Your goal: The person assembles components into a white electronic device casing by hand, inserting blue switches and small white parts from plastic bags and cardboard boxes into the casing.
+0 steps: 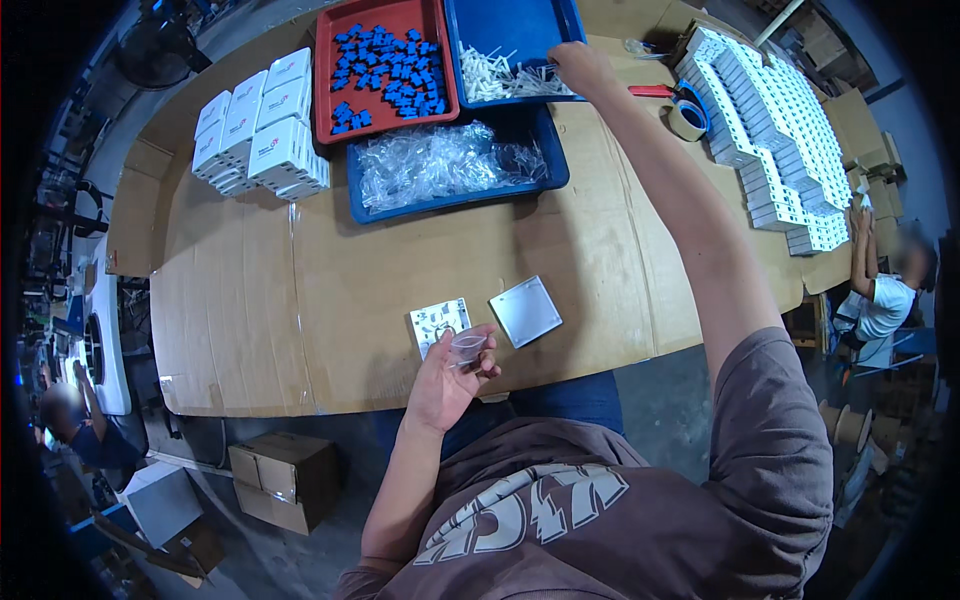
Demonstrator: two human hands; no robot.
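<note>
Near the table's front edge, my left hand pinches a small clear plastic bag between its fingers. Just behind it lies a white square box part with a dark printed pattern, partly covered by the hand. To its right rests a plain white square lid. My right arm stretches far forward, and my right hand is at the right side of a blue tray of white stick-like pieces. Its fingers are curled down, and whatever they hold is hidden.
A red tray carries small blue parts. A nearer blue tray holds clear plastic bags. White boxes are stacked at left and right. Tape rolls and a red-handled tool lie right. Two other people sit beyond the table.
</note>
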